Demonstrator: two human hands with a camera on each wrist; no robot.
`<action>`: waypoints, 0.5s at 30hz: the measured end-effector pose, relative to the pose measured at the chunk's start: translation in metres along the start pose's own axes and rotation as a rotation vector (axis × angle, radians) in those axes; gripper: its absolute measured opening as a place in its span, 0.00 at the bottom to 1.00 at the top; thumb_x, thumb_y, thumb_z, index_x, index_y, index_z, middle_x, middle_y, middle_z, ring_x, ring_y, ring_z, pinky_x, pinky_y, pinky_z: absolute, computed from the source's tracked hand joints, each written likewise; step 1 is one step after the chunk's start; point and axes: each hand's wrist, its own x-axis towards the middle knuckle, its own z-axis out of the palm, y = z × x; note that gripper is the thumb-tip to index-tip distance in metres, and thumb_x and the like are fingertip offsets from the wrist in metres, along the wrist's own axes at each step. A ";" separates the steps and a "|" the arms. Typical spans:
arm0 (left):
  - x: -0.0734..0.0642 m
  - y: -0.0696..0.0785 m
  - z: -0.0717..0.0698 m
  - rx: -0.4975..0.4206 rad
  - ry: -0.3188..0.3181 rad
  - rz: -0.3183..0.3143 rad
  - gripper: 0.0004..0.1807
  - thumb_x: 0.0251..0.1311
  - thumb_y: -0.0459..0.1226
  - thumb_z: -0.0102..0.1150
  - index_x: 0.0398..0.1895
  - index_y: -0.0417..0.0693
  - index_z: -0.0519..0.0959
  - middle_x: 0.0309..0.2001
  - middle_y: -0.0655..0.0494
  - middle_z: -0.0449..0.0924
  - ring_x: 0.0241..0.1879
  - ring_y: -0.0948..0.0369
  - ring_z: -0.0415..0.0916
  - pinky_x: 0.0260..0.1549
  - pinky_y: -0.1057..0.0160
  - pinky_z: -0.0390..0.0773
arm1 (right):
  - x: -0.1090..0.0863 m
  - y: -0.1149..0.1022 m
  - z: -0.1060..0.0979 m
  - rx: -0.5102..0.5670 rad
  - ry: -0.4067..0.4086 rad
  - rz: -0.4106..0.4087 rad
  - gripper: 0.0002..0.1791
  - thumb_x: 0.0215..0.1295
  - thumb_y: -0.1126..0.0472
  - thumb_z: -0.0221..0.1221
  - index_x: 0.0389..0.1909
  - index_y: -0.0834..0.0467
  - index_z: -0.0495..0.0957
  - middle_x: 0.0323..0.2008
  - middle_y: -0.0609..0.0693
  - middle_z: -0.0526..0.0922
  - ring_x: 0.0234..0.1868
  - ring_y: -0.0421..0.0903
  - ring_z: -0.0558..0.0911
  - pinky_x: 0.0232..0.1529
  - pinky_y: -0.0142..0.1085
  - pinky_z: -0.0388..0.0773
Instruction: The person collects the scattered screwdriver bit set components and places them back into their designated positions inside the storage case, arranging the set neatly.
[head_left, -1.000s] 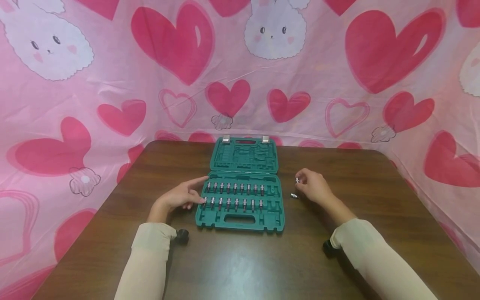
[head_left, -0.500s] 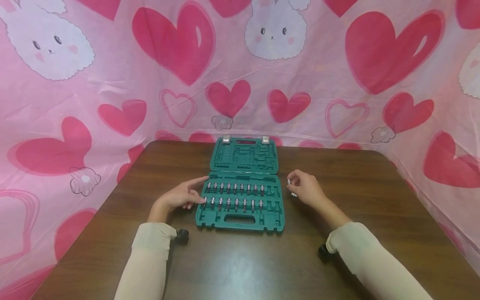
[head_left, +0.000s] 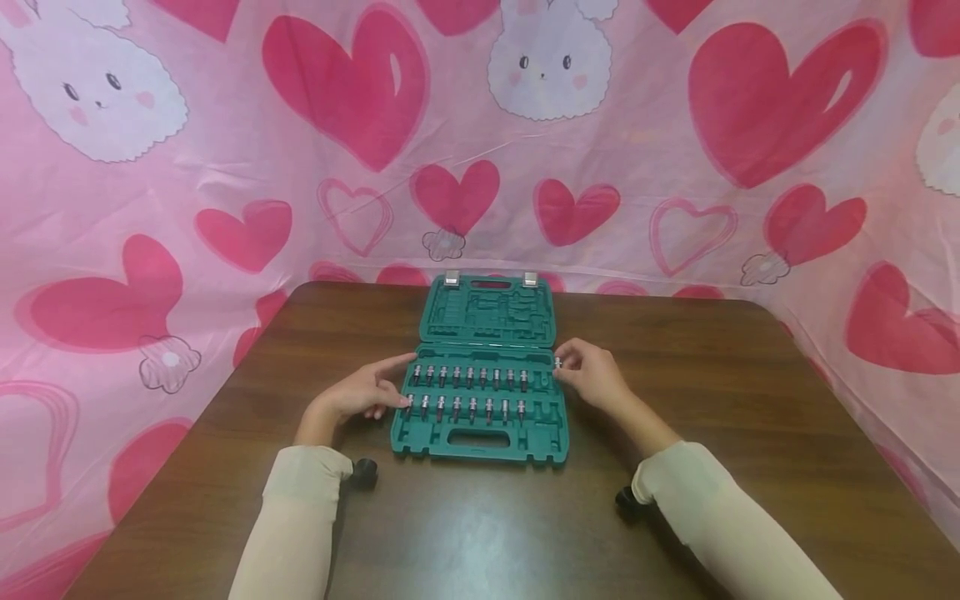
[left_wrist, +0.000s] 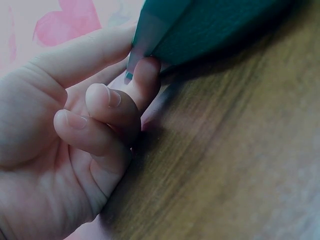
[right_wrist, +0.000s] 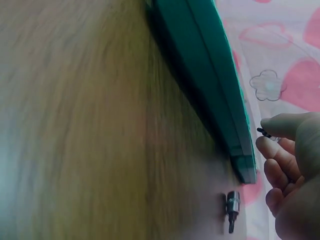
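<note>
A green socket case (head_left: 480, 454) lies open on the table, with two rows of silver bit sockets (head_left: 471, 375) in its near half. My left hand (head_left: 358, 393) rests at its left side, thumb and index finger spread and touching the edge. In the left wrist view, other fingers of that hand (left_wrist: 65, 130) are curled beside the case wall. My right hand (head_left: 596, 377) pinches a small bit socket (head_left: 558, 363) between thumb and fingertips at the case's right edge. The right wrist view shows its dark bit tip (right_wrist: 262, 131) sticking out.
Another bit socket (right_wrist: 233, 202) lies on the wooden table (right_wrist: 90, 125) just right of the case; my right hand hides it in the head view. Slots (head_left: 543, 410) show at the case's right end. A pink heart-patterned cloth (head_left: 637, 150) hangs behind the table.
My right hand has moved left with the bit socket, from the table beside the case to the case's right edge. The left hand and the case have stayed put.
</note>
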 end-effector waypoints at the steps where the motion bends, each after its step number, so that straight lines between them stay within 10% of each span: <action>1: 0.000 0.000 0.000 -0.001 -0.001 0.000 0.44 0.59 0.38 0.67 0.76 0.56 0.55 0.21 0.45 0.75 0.16 0.57 0.68 0.16 0.66 0.68 | 0.001 0.000 0.002 -0.001 0.002 -0.003 0.11 0.62 0.62 0.66 0.43 0.59 0.78 0.30 0.51 0.79 0.32 0.50 0.76 0.31 0.39 0.76; 15: 0.000 0.000 -0.001 0.001 0.000 -0.006 0.44 0.59 0.39 0.67 0.76 0.56 0.55 0.22 0.42 0.76 0.16 0.57 0.68 0.16 0.66 0.68 | 0.004 -0.010 0.023 0.001 -0.012 -0.028 0.12 0.61 0.63 0.66 0.43 0.57 0.77 0.27 0.49 0.77 0.29 0.48 0.75 0.30 0.40 0.74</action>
